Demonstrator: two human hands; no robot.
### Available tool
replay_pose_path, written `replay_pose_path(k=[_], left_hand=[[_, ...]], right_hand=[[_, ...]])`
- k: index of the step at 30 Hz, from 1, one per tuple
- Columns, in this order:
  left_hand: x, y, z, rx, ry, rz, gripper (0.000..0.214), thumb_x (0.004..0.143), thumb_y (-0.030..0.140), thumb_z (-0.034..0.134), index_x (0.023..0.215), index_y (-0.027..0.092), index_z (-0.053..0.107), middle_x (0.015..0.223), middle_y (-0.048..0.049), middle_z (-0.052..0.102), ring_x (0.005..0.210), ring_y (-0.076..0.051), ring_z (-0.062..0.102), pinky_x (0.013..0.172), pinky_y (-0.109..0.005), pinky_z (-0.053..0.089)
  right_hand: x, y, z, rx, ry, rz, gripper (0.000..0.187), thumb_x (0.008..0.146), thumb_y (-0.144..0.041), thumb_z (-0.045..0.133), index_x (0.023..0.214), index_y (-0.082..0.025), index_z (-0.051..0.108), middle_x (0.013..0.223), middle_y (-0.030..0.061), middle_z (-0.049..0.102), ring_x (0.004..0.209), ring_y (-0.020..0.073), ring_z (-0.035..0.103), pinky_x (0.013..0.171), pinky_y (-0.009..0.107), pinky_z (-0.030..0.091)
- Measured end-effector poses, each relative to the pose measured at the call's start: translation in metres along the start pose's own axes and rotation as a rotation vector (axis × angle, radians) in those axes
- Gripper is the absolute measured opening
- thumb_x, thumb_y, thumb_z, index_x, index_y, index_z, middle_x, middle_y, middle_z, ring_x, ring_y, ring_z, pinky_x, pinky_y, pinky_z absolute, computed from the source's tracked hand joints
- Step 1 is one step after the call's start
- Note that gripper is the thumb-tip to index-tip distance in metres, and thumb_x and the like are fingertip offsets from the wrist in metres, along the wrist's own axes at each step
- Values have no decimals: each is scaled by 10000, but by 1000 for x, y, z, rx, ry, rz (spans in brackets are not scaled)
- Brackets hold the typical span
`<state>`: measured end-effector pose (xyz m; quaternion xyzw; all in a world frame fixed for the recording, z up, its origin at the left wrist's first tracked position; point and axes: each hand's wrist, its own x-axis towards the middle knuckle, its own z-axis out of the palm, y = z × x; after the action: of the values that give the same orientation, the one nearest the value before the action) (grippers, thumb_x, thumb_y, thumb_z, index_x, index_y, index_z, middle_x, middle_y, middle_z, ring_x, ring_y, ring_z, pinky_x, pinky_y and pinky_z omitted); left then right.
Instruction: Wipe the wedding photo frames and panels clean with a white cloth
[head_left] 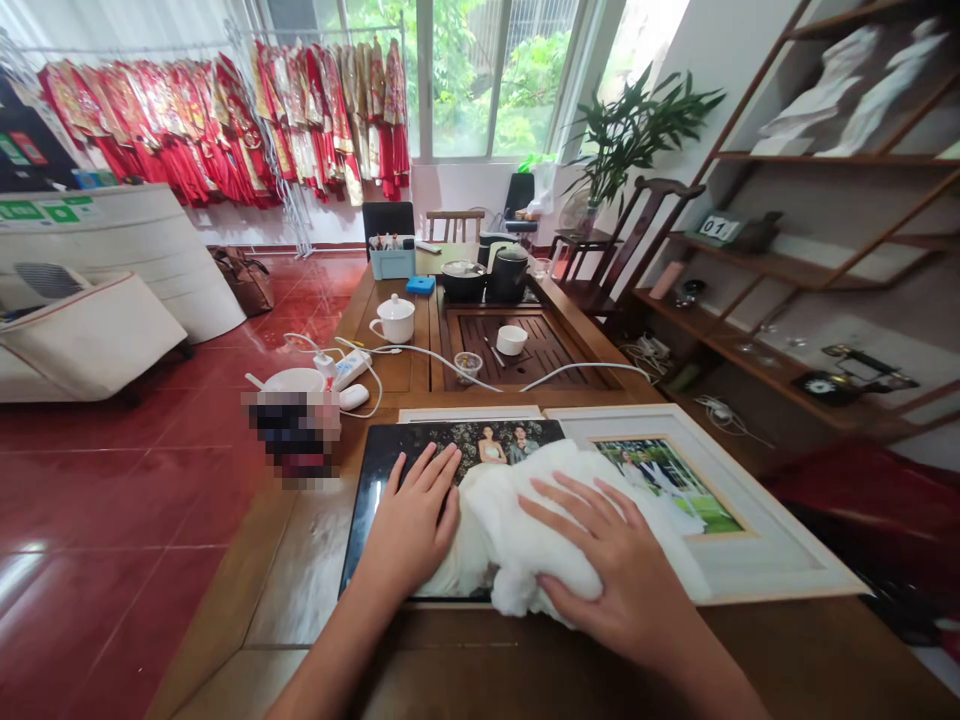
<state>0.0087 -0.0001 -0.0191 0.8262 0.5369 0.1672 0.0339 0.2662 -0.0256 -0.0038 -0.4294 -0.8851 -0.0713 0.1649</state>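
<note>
A glossy dark wedding photo panel (384,455) lies flat on the wooden table in front of me. My left hand (420,510) rests on its left part, fingers stretched out and holding nothing. A bunched white fluffy cloth (510,495) covers the panel's right side, with my right hand (611,545) curved over it, fingers spread on top and thumb at its near edge. To the right, partly under the cloth, is a framed wedding photo (780,545) with a wide pale mat. The cloth hides where the two pictures meet.
A white cable (442,352) runs across the table beyond the pictures. Past it stand a lidded white cup (394,320), a small white bowl (511,340) on a slatted tea tray (570,365), and a black kettle (508,275). A power strip (351,370) lies at the left edge.
</note>
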Motion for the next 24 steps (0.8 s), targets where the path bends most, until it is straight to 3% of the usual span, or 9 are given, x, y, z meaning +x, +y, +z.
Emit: replay_pose_path(k=[4,12,15,24], left_hand=[[0,-2,0,-4,-3,21,478,1002,251,354,1480,238,362,1529,-7,392,1438,-229,301,1169,-551,242],[1,-2,1,3,-1,39,473,994,231,365,1466,242,386,1538,-1,372,1439,-242,297,1162,-563,249],[1,-2,1,1,25,29,484,988,232,379,1472,250,380,1528,-8,393,1434,-242,311,1160,-552,263],[1,-1,0,-7,10,3,475,992,253,369,1466,242,390,1524,-5,400,1429,-228,321,1163,-540,267]], right_hand=[[-4,-3,-2,1,-3,15,638,821,-468,604,1426,-362,433,1433,9,507,1307,313,452,1061,536,290],[48,20,9,37,30,75,540,836,-460,575,1361,-346,520,1382,32,559,1269,309,487,1042,545,322],[55,24,12,42,44,94,534,842,-463,569,1358,-334,524,1375,44,565,1267,309,488,1045,549,316],[3,-2,2,2,19,33,646,817,-474,609,1428,-362,428,1433,8,507,1305,305,454,1043,517,311]])
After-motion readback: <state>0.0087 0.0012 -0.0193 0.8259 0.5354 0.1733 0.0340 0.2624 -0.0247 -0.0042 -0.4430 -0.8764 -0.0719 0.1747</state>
